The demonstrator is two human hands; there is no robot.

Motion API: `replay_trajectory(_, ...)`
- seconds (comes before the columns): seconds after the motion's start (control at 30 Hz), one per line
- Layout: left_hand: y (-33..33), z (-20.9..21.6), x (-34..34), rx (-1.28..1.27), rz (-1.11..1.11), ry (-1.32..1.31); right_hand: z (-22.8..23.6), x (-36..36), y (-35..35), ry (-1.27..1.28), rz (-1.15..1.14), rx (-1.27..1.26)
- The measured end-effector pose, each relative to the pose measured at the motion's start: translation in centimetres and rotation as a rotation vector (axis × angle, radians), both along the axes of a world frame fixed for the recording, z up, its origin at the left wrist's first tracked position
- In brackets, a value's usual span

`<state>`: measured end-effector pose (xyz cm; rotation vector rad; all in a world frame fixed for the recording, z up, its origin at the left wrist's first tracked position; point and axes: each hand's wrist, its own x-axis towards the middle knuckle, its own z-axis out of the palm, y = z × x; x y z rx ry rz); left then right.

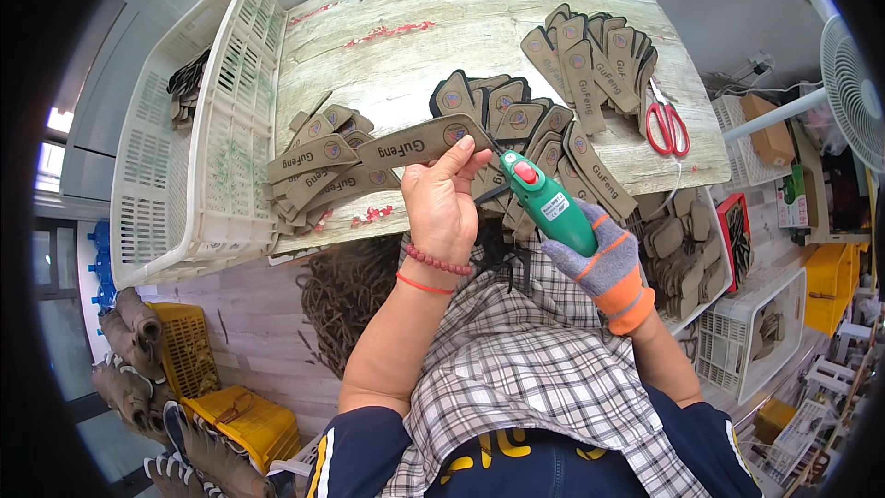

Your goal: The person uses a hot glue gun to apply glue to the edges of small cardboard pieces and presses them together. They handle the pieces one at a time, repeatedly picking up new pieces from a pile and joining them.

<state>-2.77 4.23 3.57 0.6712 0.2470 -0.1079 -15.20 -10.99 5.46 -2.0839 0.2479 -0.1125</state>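
My bare left hand (444, 195) pinches the right end of a long brown fabric strip (406, 145) with a printed patch, holding it over the near edge of the table. My right hand (604, 267), in a grey and orange glove, is wrapped round a green handheld electric cutter (553, 206) with a red button. The cutter's dark, narrow head points at the strip's right end; whether it touches is too small to tell. Beside my left hand lies a pile of similar strips (318, 149). Dark-edged strips (516, 106) are heaped just beyond the cutter.
A white plastic crate (241, 101) stands at the table's left. Red-handled scissors (666, 127) lie at the right, near another strip pile (590, 60). Dark trimmings (346, 300) lie below the table edge. A fan (853, 92) and a filled white crate (691, 258) are at right.
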Motion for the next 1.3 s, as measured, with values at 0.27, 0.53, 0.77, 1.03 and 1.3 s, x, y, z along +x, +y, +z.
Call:
replay_trajectory(0.27,0.1,-0.2,0.1,0.025,-0.033,-0.013,0.0,0.0,-0.1,-0.003,0.016,-0.015)
replay_trajectory(0.53,0.1,-0.5,-0.7,0.066,-0.081,-0.034,0.2,0.4,0.0,-0.011,0.011,0.014)
replay_trajectory(0.77,2.2,0.3,-1.5,0.183,-0.006,-0.091,0.2,0.8,0.1,-0.032,-0.024,0.015)
replay_trajectory(1.03,5.7,-3.0,4.2,0.482,0.141,0.168,-0.3,0.0,-1.3,-0.034,-0.1,0.069)
replay_trajectory(1.3,-0.8,-5.5,7.5,1.529,0.067,-0.077,-1.1,0.2,-1.4,0.018,-0.106,0.142)
